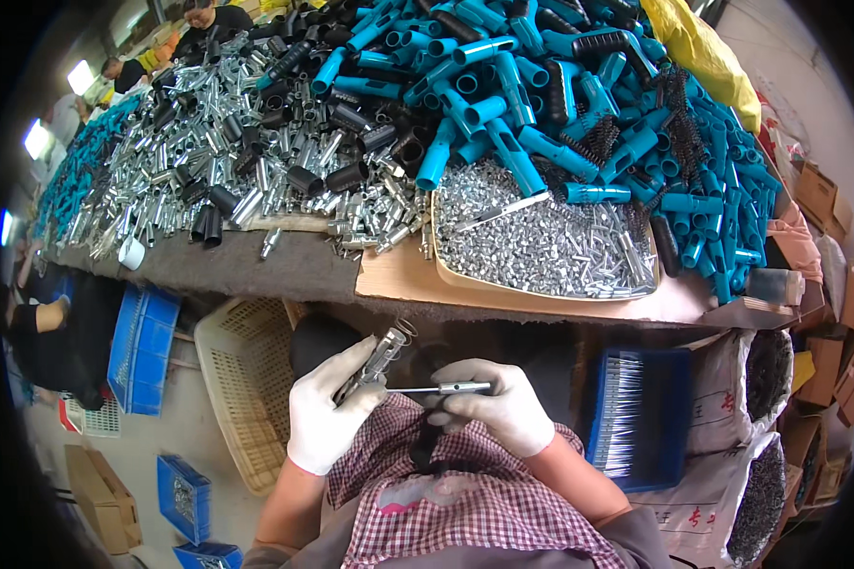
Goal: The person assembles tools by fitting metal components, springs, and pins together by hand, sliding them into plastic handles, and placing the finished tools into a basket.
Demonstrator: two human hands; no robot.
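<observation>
A metal fitting point(381, 353) sits gripped in the closed left hand point(327, 412); the right hand point(503, 408) clasps a thin metal rod point(441, 389), seemingly touching it, below the counter's point(304, 270) near edge.

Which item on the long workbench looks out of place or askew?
One small silver metal tube lies alone on the bare grey table top, apart from the heaped silver tubes. Otherwise nothing stands out.
</observation>
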